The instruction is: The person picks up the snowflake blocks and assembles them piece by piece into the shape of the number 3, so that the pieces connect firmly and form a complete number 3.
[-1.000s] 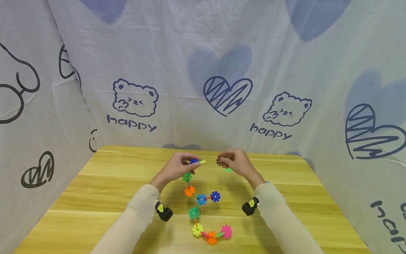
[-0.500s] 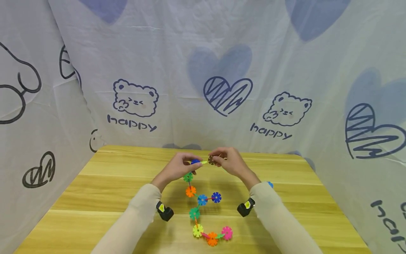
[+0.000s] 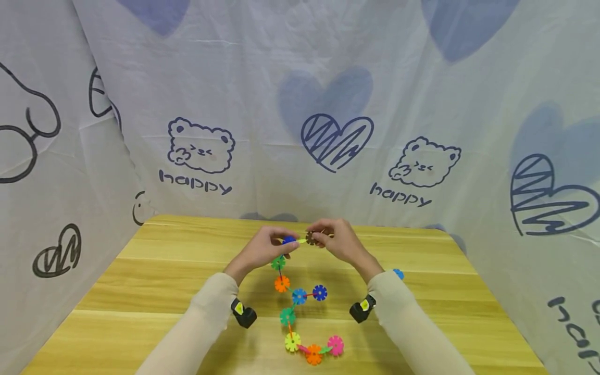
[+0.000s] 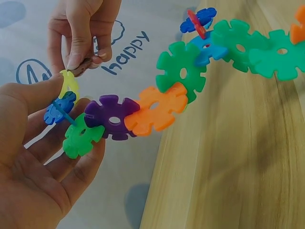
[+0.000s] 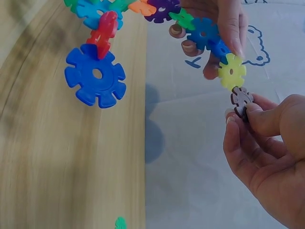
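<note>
My left hand grips the upper end of a chain of interlocking plastic snowflake discs, at a blue disc and a yellow disc. Between thumb and fingers, my right hand pinches a brown snowflake disc. Its edge meets the yellow one's edge; how deep the slots sit is hard to see. From the left hand the chain hangs through a green, a purple and an orange disc. A side branch ends in a dark blue disc; a pink disc is at the chain's near end.
A loose light blue disc lies on the wooden table beside the right sleeve. Part of a green disc shows at the bottom of the right wrist view. White printed cloth hangs behind the table.
My right hand has moved left with the brown disc, bringing it up against the yellow disc. The left hand and chain have barely shifted.
</note>
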Demonstrator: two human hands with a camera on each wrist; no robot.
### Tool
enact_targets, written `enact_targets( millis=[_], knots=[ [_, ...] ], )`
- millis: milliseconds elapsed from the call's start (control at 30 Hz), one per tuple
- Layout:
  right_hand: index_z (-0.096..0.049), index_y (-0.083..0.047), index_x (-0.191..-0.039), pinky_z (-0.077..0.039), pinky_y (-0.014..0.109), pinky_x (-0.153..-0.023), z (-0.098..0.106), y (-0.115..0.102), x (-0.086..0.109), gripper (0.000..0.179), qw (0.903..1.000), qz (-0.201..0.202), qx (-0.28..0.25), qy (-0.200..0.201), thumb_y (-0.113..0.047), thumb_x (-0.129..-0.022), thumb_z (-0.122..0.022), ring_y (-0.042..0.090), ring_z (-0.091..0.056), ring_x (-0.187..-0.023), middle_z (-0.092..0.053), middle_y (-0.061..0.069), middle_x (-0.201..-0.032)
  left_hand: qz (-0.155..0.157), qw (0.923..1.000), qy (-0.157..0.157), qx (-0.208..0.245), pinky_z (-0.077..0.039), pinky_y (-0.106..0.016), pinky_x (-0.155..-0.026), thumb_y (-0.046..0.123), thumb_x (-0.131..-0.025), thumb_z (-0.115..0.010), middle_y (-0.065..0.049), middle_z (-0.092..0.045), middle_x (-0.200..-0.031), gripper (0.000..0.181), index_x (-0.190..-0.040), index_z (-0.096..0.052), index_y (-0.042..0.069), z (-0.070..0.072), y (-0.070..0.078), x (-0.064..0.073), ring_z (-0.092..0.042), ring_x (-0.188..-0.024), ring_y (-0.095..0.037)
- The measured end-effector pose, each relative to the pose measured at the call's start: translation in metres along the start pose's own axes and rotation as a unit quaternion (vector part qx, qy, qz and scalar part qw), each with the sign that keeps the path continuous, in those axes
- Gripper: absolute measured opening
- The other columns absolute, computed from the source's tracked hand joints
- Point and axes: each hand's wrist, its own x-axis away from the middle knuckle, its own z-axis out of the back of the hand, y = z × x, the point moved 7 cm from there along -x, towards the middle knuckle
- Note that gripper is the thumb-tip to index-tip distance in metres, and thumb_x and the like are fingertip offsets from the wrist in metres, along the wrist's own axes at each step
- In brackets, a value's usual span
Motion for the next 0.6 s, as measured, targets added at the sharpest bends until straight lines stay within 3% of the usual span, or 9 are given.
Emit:
enact_targets(
  millis=[267, 467, 600],
  knots=[
    [-0.077, -0.003, -0.111, -0.064, 0.039, -0.072, -0.0023, 0.0002, 0.0011, 0.017, 1.0, 0.004, 0.004, -0.005, -0.001, -0.1, -0.064, 0.015, -0.07, -0.078, -0.078, 0.015, -0.102, -0.002, 1.0, -0.008, -0.001, -0.063, -0.033, -0.074, 0.023, -0.102, -0.067, -0.02, -0.074, -0.113, 0.034, -0.128, -0.07, 0.002, -0.0035, 0.0024, -0.0006, -0.072, -0.076, -0.016],
    [-0.077, 0.0, -0.108, -0.064, 0.043, -0.071, -0.0037, -0.0014, 0.0025, 0.015, 1.0, -0.003, -0.005, 0.002, 0.0, -0.098, -0.066, 0.014, -0.069, -0.074, -0.078, 0.015, -0.099, 0.0, 0.9998, -0.006, -0.019, -0.062, -0.031, -0.072, 0.022, -0.102, -0.067, -0.017, -0.076, -0.107, 0.031, -0.124, -0.073, 0.002, -0.0044, 0.0022, -0.0016, -0.07, -0.074, -0.014],
    [-0.078, 0.002, -0.107, -0.063, 0.04, -0.067, -0.0082, -0.005, 0.0022, 0.015, 0.9998, -0.005, -0.014, 0.01, 0.002, -0.098, -0.066, 0.024, -0.071, -0.073, -0.078, 0.017, -0.097, 0.008, 0.9997, 0.007, -0.023, -0.061, -0.033, -0.072, 0.015, -0.102, -0.065, -0.016, -0.074, -0.1, 0.025, -0.121, -0.074, 0.001, -0.0031, 0.0021, -0.0011, -0.068, -0.075, -0.017]
  ],
)
